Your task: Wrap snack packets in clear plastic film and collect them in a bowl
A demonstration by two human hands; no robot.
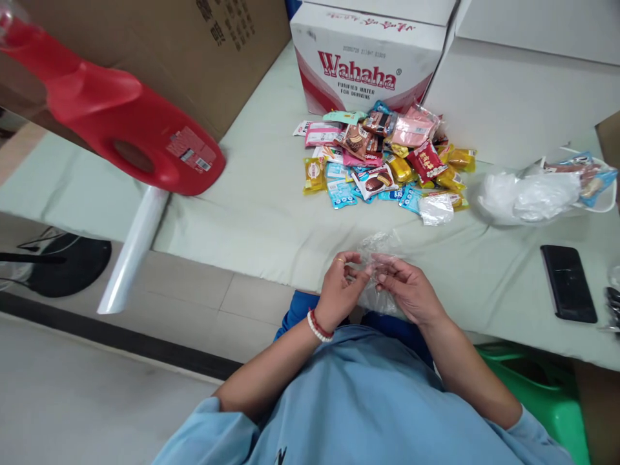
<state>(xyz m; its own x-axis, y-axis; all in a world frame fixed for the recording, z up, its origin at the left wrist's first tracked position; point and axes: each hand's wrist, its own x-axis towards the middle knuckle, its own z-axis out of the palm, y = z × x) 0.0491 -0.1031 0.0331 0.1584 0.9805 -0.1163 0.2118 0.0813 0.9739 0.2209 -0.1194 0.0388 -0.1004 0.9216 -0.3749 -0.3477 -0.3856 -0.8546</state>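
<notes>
Between my two hands is a crumpled clear plastic bag, held at the table's near edge just above my lap. My left hand, with a bracelet at the wrist, pinches the bag between thumb and fingers. My right hand grips it from the other side, its fingertips almost meeting those of the left. Part of the bag spreads beyond my fingers onto the pale cloth. A heap of wrapped snacks lies past my hands, in brown, pink, yellow, red and blue packets.
A Wahaba-style white and red water carton stands behind the snacks. Left are a big red bottle and a clear plastic roll overhanging the edge. Right are white plastic bags by a basket, a black phone and a green stool.
</notes>
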